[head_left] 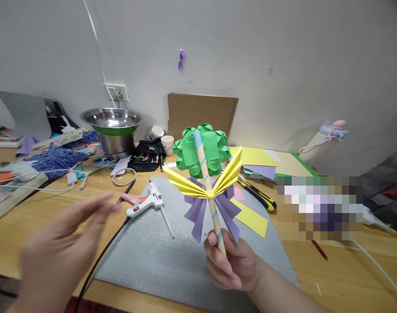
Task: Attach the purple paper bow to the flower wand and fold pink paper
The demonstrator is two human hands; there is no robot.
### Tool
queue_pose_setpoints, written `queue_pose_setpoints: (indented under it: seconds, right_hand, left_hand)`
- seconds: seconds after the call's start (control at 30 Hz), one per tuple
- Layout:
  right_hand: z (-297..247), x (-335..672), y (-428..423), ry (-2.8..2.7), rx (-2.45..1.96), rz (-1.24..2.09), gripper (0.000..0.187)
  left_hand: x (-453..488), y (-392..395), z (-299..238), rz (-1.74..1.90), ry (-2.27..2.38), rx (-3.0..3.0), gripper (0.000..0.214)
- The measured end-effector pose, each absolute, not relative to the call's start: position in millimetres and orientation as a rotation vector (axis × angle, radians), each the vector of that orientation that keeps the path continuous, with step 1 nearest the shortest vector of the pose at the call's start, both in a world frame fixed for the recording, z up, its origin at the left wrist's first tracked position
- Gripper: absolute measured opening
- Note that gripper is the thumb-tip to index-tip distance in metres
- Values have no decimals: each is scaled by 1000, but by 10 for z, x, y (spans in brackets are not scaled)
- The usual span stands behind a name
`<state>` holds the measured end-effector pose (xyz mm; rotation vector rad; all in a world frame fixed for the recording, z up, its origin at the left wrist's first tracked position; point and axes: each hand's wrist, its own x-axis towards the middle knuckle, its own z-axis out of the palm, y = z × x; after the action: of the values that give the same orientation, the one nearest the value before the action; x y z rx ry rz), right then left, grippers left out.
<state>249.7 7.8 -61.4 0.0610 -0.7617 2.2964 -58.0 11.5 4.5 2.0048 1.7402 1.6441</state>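
My right hand (229, 261) is closed round the lower end of a pale stick (205, 171) with a blue spiral stripe, held upright with a slight tilt. A green folded-paper rosette (188, 152) sits behind the stick's top. Yellow pleated paper wings (229, 171) spread from its middle, with purple pleated paper (196, 217) below them. My left hand (64, 248) is raised at the left, blurred, fingers stretched forward with their tips close together, and nothing visible in them. Near it, a white hot glue gun (148, 204) lies on the grey cutting mat (143, 265).
A yellow-black utility knife (257, 193) and yellow paper (250, 217) lie to the right. Behind stand a steel basin (110, 119), paper cups (167, 144), a black pencil case (148, 156) and brown cardboard (201, 113). Blue yarn (57, 161) and white cables are at the left.
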Motion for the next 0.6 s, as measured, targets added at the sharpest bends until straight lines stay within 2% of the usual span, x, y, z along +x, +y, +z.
queue_pose_setpoints:
  seconds: [0.07, 0.1, 0.17, 0.23, 0.4, 0.6]
  right_hand:
    - [-613, 2492, 66, -774, 41, 2294, 26]
    - [-613, 2491, 62, -781, 27, 2294, 25]
    - [-617, 2491, 58, -795, -8, 2297, 25]
    - [-620, 2493, 60, -812, -49, 2302, 26]
    - [-618, 2485, 64, -844, -146, 2305, 28]
    - [-612, 2482, 67, -846, -196, 2332, 34]
  left_hand:
    - [4, 98, 393, 1737, 1755, 2282, 53]
    - [197, 80, 505, 1759, 1692, 2351, 54]
    - [416, 50, 619, 1670, 1578, 2461, 32]
    - [500, 52, 647, 1558, 1502, 2496, 19]
    - [565, 140, 667, 1311, 1545, 2527, 13]
    - [540, 169, 680, 1180, 1491, 2608, 13]
